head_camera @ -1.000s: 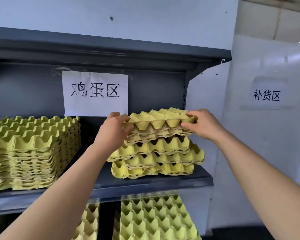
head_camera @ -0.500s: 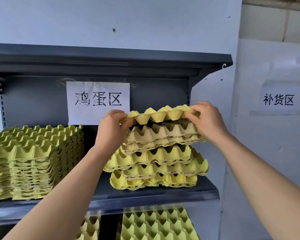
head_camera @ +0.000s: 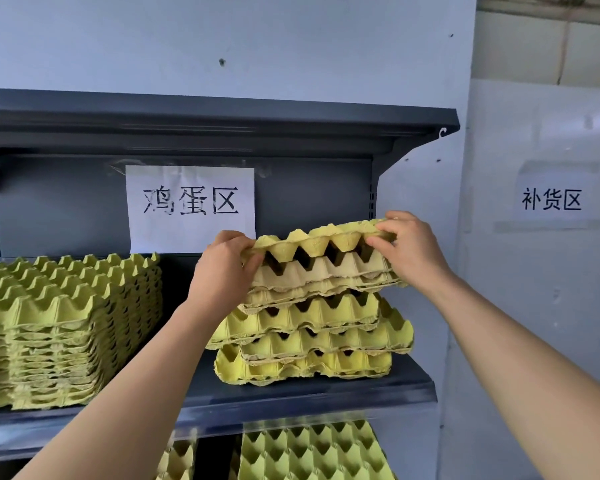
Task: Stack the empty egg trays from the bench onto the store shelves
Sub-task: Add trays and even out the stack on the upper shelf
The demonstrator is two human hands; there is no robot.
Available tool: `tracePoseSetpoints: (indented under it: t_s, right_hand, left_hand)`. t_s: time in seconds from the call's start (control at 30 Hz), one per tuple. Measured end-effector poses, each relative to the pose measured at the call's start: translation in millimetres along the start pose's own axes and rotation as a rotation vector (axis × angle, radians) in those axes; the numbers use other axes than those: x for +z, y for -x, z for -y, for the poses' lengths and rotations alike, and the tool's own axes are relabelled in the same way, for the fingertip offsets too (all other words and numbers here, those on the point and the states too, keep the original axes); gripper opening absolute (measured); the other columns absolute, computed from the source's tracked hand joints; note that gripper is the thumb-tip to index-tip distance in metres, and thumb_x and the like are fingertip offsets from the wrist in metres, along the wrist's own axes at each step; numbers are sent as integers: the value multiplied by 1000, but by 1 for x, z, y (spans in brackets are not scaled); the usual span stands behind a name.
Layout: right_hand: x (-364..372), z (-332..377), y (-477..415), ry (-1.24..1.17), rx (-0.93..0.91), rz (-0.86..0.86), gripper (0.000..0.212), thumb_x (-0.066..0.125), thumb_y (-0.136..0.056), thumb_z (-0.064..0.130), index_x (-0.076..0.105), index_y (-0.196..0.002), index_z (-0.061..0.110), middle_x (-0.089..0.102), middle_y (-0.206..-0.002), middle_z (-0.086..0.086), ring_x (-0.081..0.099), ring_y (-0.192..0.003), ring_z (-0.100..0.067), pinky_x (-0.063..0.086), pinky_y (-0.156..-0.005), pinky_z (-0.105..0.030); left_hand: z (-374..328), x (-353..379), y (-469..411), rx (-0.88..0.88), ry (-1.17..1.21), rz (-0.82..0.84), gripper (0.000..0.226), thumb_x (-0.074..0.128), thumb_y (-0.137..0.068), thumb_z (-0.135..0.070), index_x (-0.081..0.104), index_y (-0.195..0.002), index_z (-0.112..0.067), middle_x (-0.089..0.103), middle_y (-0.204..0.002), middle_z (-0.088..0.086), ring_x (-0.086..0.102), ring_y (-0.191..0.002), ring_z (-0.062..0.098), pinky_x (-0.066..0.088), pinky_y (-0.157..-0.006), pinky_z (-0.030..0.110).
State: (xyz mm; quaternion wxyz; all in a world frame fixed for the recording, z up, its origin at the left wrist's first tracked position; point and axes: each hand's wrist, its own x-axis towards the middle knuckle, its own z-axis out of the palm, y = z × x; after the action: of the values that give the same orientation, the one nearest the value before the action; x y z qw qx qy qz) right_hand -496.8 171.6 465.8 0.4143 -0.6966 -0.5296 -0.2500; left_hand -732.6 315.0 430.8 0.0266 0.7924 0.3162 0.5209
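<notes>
the top yellow moulded-pulp egg tray (head_camera: 321, 239) sits between the two hands, its long edge running left to right across the view, and it is tilted: the right end is higher than the left, and dark gaps show between its cups and the paler tray beneath. that tilt is what the coming move turns on, in my judgement, since the tray has to drop level so its cups nest into the ones below.

the left hand (head_camera: 222, 268) clasps the tray's left edge, fingers curled over the rim and thumb pressing the near side. the right hand (head_camera: 407, 252) pinches the right edge, fingers over the top and thumb near the front cups. both hands are closed on the same tray, one at each end, so neither is nearer than the other; the tray lies straight ahead of the person, at arm's reach.

the tray rests atop a loose, uneven stack of yellow egg trays (head_camera: 312, 337) on the right part of the dark grey metal shelf (head_camera: 309, 393). the lower trays in that stack are skewed against one another, not squarely nested. a taller, tidier stack of yellow-green trays (head_camera: 66, 327) stands well apart to the left on the same shelf, below a white paper sign (head_camera: 190, 207). more trays (head_camera: 309, 452) show on the shelf beneath.
</notes>
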Motion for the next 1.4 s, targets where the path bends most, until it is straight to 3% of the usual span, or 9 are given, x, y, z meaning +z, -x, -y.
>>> tracePoseSetpoints:
  t_s: [0.1, 0.27, 0.43, 0.67, 0.83, 1.03, 1.13, 1.23, 1.4]
  right_hand:
    - [1, 6, 3, 35, -72, -49, 18, 64, -88, 23, 71, -86, 6, 48, -139, -7, 50, -120, -24, 36, -92, -29]
    - [-7, 10, 10, -100, -147, -97, 29, 71, -82, 27, 69, -111, 22, 55, -131, 0, 54, -116, -18, 47, -95, -39]
    - [-24, 0, 18, -326, -47, 74, 70, 80, -74, 22, 46, -135, 31, 50, -126, 17, 47, -114, 0, 38, -96, -20]
    - [-27, -2, 11, -329, -119, 121, 54, 67, -83, 4, 54, -125, 36, 57, -123, 17, 48, -118, 1, 31, -92, -1]
    - [-33, 8, 1, -240, -144, 137, 52, 67, -83, 3, 57, -127, 29, 60, -122, 12, 51, -118, -5, 40, -99, -22]
    - [-43, 21, 4, -161, -160, 319, 53, 78, -74, 10, 61, -119, 34, 59, -120, 18, 52, -115, -5, 42, -100, -28]
    - [-37, 24, 8, -149, -157, 391, 51, 78, -74, 16, 59, -115, 39, 60, -115, 19, 55, -111, -2, 46, -96, -32]
    - [-29, 27, 7, -82, -182, 377, 48, 78, -73, 22, 53, -106, 46, 59, -115, 18, 52, -113, -3, 47, -95, -39]
    - [-25, 31, 9, -87, -157, 359, 44, 77, -75, 23, 51, -101, 47, 59, -114, 18, 53, -113, -10, 48, -93, -44]
  left_hand:
    - [-10, 0, 1, 93, -68, 37, 46, 62, -91, -33, 51, -135, -21, 56, -127, 3, 51, -116, 28, 40, -100, 48]
    - [-20, -3, -2, 126, 181, 59, 12, 67, -88, -18, 72, -99, -21, 72, -80, -8, 65, -73, 9, 46, -94, 49]
    - [-8, -18, -2, 105, 276, 79, 16, 66, -89, -14, 67, -92, -30, 68, -66, -20, 63, -65, -3, 12, -120, 40]
    - [-10, -44, 2, 120, 375, 52, 35, 67, -87, -8, 63, -84, -42, 67, -81, -29, 66, -76, 4, 16, -119, 34]
    - [3, -58, 5, 58, 486, 65, 52, 67, -87, -7, 67, -78, -58, 70, -80, -21, 64, -73, -1, 50, -77, 15]
    - [18, -57, 3, 24, 356, 37, 26, 65, -89, -7, 65, -85, -32, 70, -79, -14, 63, -78, 1, 47, -74, 15]
    - [26, -45, 0, 18, 130, -23, 14, 68, -87, -10, 71, -95, -22, 69, -98, -7, 56, -102, 24, 43, -90, 33]
    - [27, -34, 3, 2, -45, -45, 27, 66, -88, -9, 70, -114, -16, 62, -119, 4, 45, -113, 34, 32, -93, 30]
    - [0, -40, 22, -7, 210, 100, 48, 58, -93, -21, 47, -140, -29, 40, -140, -3, 55, -103, 10, 42, -84, 17]
